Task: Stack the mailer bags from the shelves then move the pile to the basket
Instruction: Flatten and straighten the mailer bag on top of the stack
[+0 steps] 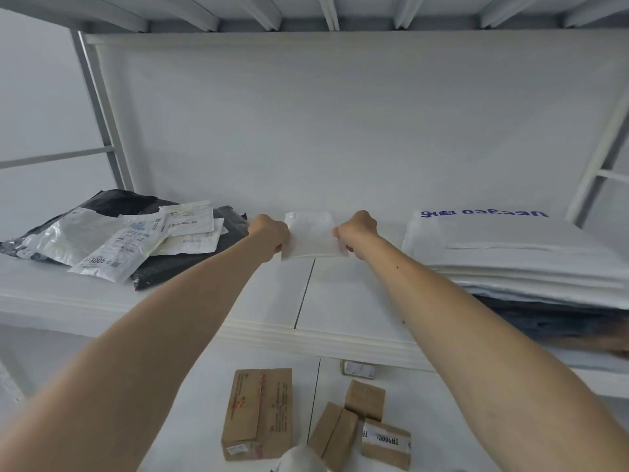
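Note:
A small white mailer bag (311, 238) is held flat just over the middle of the white shelf (340, 301). My left hand (270, 235) pinches its left edge and my right hand (355, 233) pinches its right edge. To the left lies a loose pile of white labelled mailer bags (115, 243) on top of black mailer bags (190, 264). At the right sits a neat stack of large white mailer bags (510, 250) with blue print, with dark bags (551, 318) under it.
On the lower shelf (190, 386) stand a tall cardboard box (258, 412) and several small cardboard boxes (364, 424). A grey metal upright (98, 110) frames the shelf at the left and another at the right. The shelf above is close overhead.

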